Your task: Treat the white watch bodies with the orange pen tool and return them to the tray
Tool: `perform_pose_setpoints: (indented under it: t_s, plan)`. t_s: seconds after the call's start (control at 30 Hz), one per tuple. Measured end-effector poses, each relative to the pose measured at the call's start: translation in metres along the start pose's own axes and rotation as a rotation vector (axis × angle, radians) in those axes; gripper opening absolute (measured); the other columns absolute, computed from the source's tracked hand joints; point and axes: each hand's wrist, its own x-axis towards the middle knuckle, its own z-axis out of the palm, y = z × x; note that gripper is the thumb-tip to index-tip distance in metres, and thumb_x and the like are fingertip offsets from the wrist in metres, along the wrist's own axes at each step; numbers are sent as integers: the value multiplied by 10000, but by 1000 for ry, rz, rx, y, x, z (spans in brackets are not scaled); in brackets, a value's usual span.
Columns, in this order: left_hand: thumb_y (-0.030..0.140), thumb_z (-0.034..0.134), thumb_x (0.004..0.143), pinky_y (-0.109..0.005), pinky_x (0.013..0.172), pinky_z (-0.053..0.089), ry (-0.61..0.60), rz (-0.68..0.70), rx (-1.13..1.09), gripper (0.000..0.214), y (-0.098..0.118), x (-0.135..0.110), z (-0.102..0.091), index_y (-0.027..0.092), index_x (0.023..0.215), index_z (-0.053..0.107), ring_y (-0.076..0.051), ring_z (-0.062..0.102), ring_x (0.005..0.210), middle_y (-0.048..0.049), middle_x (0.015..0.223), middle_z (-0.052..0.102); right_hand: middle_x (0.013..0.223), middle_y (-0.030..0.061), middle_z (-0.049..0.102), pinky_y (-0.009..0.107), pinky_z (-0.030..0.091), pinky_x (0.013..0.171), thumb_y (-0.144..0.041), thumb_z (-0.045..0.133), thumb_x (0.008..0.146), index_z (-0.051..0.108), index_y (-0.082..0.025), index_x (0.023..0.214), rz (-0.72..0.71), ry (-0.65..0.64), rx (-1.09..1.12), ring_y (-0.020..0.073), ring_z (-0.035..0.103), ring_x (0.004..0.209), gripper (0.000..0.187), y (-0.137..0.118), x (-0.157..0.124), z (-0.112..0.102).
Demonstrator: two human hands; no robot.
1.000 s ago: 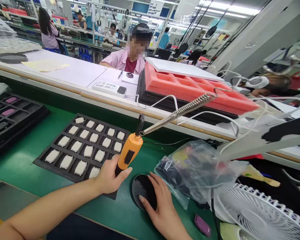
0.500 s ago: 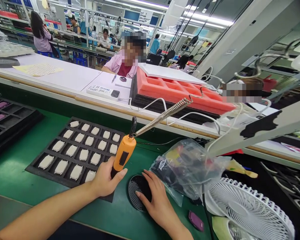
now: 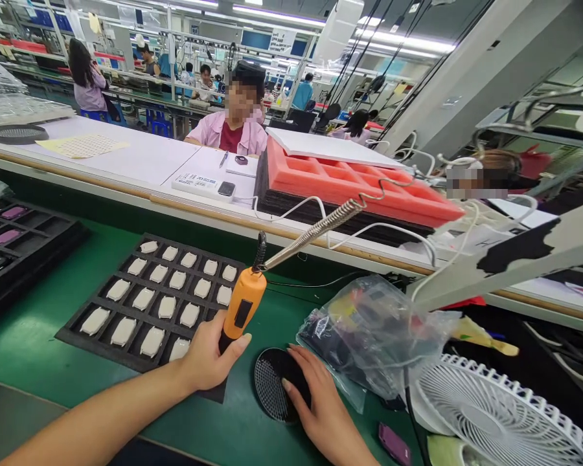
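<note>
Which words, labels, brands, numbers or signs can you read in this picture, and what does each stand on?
None reads clearly.
White box: print, too small and blurred to read.
Yellow sheet: rows of tiny marks, too small.
White sign in the background: dark characters, too blurred.
Pale material behind the slanted beam: dark mark, perhaps a letter, unclear.

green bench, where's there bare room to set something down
The broadest bare patch of green bench lies between the black tray at left and the tray of white pieces. A smaller one sits between the orange tool and the plastic bag, beyond the round dish. The right side is crowded: bag, purple piece, fan.
</note>
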Motion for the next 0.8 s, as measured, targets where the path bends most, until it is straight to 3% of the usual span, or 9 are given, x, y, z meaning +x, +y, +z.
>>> perform_pose_setpoints:
  t_s: [0.4, 0.6, 0.8]
  plan:
    - [487, 597, 1034, -308, 725, 505, 1, 13, -10, 261, 1, 0, 0, 227, 1067, 602, -190, 674, 780, -20, 881, 704, 1668, 87, 513, 604, 440, 1296, -570, 579, 978, 460, -344, 1573, 25, -41, -17, 313, 467, 1579, 647, 5, -7, -1]
    - [480, 603, 1034, -319, 765, 524, 0, 14, -2, 257, -2, -1, 0, 229, 1089, 606, -198, 690, 827, -31, 928, 721, 1723, 67, 436, 636, 392, 1312, -651, 654, 911, 438, -391, 1593, 26, -136, -11, 342, 388, 1625, 761, 0, -4, -10]
    - [496, 582, 1045, -307, 743, 519, -5, 17, 3, 279, -2, -1, 0, 224, 1104, 601, -189, 682, 806, -24, 912, 711, 1724, 100, 429, 617, 375, 1327, -675, 649, 906, 421, -349, 1608, 66, -201, 12, 343, 401, 1616, 807, 5, -1, -24]
